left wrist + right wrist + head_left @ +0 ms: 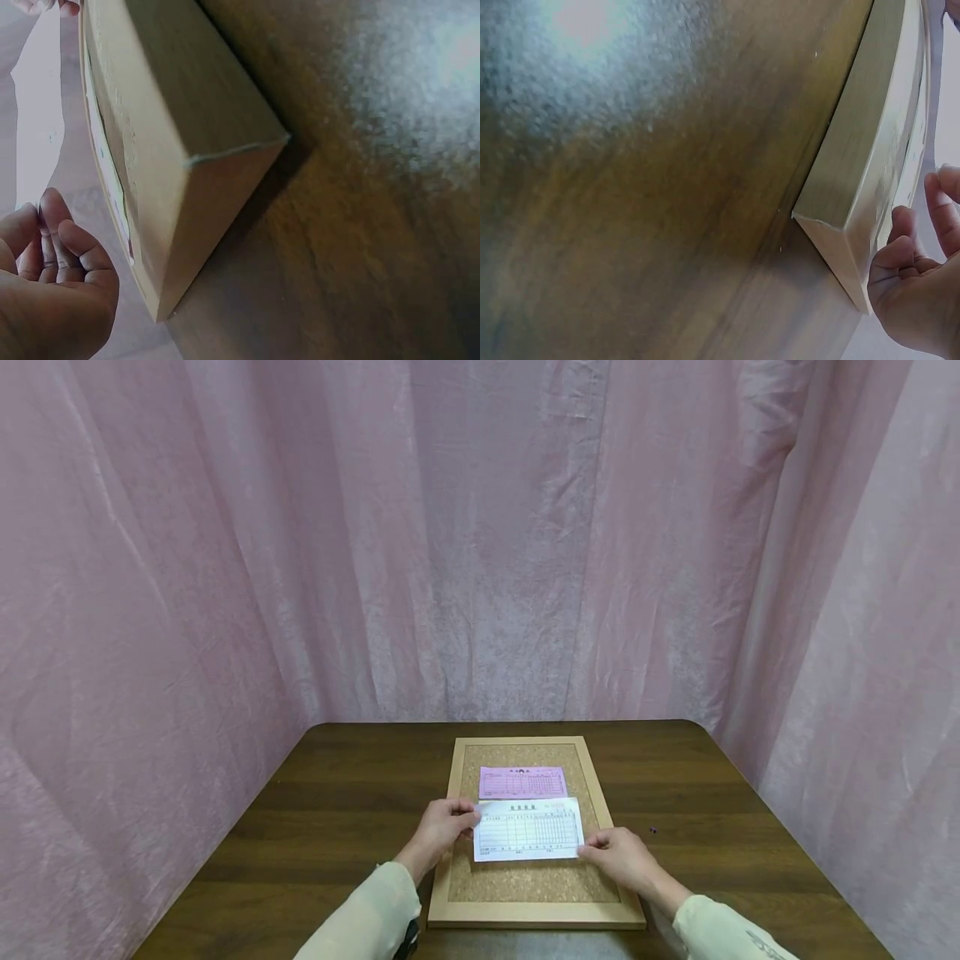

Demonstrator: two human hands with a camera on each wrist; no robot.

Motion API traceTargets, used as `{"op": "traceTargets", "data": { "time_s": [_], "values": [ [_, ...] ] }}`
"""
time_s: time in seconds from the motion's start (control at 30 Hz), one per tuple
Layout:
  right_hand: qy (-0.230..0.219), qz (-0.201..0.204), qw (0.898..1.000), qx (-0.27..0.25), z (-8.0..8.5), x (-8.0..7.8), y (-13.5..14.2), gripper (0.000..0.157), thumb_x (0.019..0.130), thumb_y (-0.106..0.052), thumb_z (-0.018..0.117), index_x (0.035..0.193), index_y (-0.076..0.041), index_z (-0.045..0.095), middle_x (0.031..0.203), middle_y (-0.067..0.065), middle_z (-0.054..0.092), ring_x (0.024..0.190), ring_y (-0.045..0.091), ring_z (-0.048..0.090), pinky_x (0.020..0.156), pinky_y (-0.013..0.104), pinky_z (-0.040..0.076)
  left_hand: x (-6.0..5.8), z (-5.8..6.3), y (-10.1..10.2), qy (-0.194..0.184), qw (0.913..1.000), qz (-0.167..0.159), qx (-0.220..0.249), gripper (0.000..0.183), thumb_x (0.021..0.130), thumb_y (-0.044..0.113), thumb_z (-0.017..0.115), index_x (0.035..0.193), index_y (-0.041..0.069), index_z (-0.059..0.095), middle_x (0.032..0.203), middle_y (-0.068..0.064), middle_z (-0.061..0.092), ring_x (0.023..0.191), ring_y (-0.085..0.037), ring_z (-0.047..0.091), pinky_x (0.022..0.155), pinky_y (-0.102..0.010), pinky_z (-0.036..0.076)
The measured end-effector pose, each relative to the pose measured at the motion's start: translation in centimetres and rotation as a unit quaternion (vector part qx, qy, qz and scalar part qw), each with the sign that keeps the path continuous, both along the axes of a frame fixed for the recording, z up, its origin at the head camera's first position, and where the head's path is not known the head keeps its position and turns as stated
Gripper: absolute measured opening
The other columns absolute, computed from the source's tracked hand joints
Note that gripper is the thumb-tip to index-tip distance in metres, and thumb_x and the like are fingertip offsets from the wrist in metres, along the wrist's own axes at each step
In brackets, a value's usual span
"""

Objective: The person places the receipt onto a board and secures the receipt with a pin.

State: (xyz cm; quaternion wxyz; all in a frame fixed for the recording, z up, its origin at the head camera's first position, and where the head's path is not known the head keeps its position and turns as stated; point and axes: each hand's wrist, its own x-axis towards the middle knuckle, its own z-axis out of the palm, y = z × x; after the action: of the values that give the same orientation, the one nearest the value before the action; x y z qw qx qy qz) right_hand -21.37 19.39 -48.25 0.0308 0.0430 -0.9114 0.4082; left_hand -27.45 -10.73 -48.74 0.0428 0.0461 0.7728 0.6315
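A white printed form (528, 831) with a ruled grid is stretched between both hands over a wood-framed cork board (517, 889). My left hand (438, 835) pinches the form's left edge, thumb against fingertips, as the left wrist view also shows. At the lower right corner, my right hand (622, 857) pinches the same sheet. In the left wrist view the paper (39, 112) is raised off the board. A pink printed form (522, 782) lies on the cork just beyond the white one, which partly hides the board.
The board rests on a dark wood-grain table (360, 810), and its thick frame (202, 180) stands up from the tabletop. Right of the board lies a tiny dark object (652, 830), too small to identify. Pink curtains (495, 543) hang behind and at both sides.
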Motion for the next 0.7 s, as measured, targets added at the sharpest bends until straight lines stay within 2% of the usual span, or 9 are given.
{"op": "traceTargets", "data": {
  "time_s": [0.2, 0.37, 0.53, 0.7],
  "values": [
    [0.009, 0.024, 1.0, 0.012, 0.0, 0.8, 0.0, 0.013, 0.083, -0.017, 0.077, 0.073, -0.011, 0.071, 0.081, -0.002, 0.066, 0.071, 0.013, 0.051, 0.064, 0.031, 0.041, 0.3, -0.1, 0.0, -0.001, 0.9999, -0.005, -0.011, 0.008, 0.092, 0.001, 0.067, 0.093, -0.007, 0.068, 0.081, -0.004, 0.064, 0.07, -0.016, 0.059, 0.067, -0.033, 0.053],
    [0.011, 0.042, 0.999, 0.008, 0.0, 1.4, 0.0, 0.016, 0.083, -0.017, 0.076, 0.07, -0.009, 0.07, 0.066, -0.005, 0.054, 0.062, 0.012, 0.045, 0.056, 0.028, 0.037, 0.7, -0.2, 0.0, 0.0, 0.9996, -0.009, -0.027, 0.007, 0.091, 0.0, 0.068, 0.092, -0.007, 0.069, 0.081, -0.004, 0.063, 0.07, -0.016, 0.058, 0.066, -0.032, 0.053],
    [0.004, 0.041, 0.999, 0.011, 0.0, 1.9, -0.1, 0.022, 0.083, -0.017, 0.076, 0.065, -0.009, 0.065, 0.059, -0.006, 0.046, 0.055, 0.012, 0.042, 0.05, 0.027, 0.034, 1.3, 0.1, 0.1, -0.005, 0.9991, -0.013, -0.039, 0.006, 0.091, 0.0, 0.068, 0.091, -0.006, 0.069, 0.082, -0.004, 0.063, 0.069, -0.016, 0.059, 0.065, -0.033, 0.053],
    [0.003, 0.044, 0.999, 0.023, 0.0, 2.2, -0.2, 0.027, 0.082, -0.017, 0.076, 0.062, -0.009, 0.061, 0.056, -0.008, 0.043, 0.053, 0.009, 0.04, 0.049, 0.025, 0.031, 1.7, 0.1, 0.1, -0.009, 0.9985, -0.015, -0.052, 0.006, 0.09, 0.0, 0.068, 0.092, -0.006, 0.069, 0.08, -0.005, 0.063, 0.067, -0.015, 0.059, 0.064, -0.031, 0.052]
  ]
}}
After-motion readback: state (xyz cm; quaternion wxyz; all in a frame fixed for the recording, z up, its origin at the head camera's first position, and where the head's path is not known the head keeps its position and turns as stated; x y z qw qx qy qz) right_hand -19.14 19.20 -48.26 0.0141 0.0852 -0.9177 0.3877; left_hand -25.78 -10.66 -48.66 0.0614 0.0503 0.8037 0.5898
